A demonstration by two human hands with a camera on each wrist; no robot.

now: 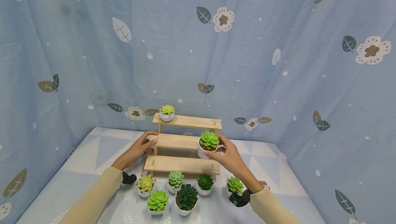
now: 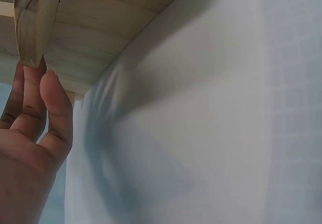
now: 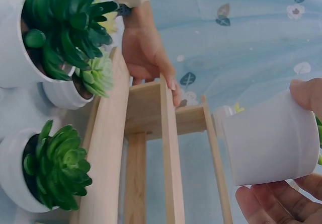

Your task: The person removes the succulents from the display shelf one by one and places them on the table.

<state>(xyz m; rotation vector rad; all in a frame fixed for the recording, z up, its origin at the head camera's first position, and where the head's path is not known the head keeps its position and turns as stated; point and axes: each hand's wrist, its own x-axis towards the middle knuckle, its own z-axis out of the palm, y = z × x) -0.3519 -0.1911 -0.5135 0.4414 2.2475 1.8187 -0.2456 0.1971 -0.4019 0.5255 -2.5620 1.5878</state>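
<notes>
A three-tier wooden plant stand (image 1: 180, 165) is in the middle of the table. My left hand (image 1: 140, 148) grips the left end of its middle tier; in the left wrist view the fingertips and thumb meet the plank's end (image 2: 31, 48). My right hand (image 1: 229, 155) holds a bright green succulent in a white pot (image 1: 209, 141), thumb and fingers on opposite sides of the pot. That pot is at the right part of the middle tier, tilted in the head view; whether it touches the plank I cannot tell. A yellow-green succulent (image 1: 167, 113) stands on the top tier's left end.
In front of the stand are several potted succulents, including a dark green one (image 1: 186, 198), a bright green one (image 1: 157, 201) and a yellowish one (image 1: 145, 185). Another green one (image 1: 235, 184) is beside my right wrist. A patterned blue curtain (image 1: 185, 52) hangs behind.
</notes>
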